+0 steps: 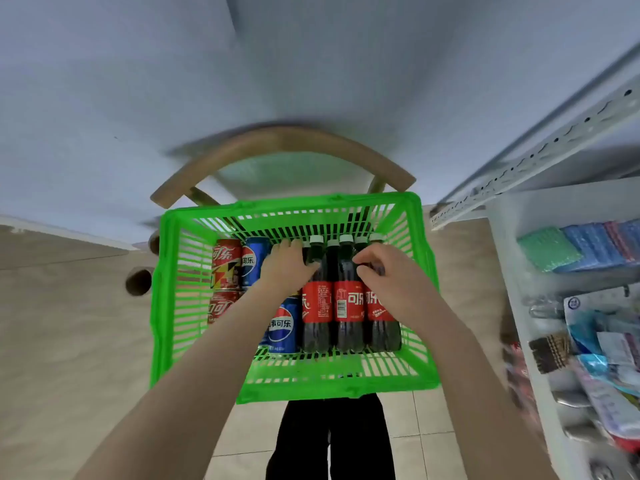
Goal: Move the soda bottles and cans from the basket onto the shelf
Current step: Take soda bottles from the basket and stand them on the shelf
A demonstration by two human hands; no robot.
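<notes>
Both hands are in the green basket (166, 306) now: the left hand (287, 268) curls around the neck of the leftmost bottle (313, 299), the right hand (388, 282) grips the rightmost bottle (379, 313). Cans (225, 265) lie at the left; the shelf (512, 258) stands to the right.
</notes>
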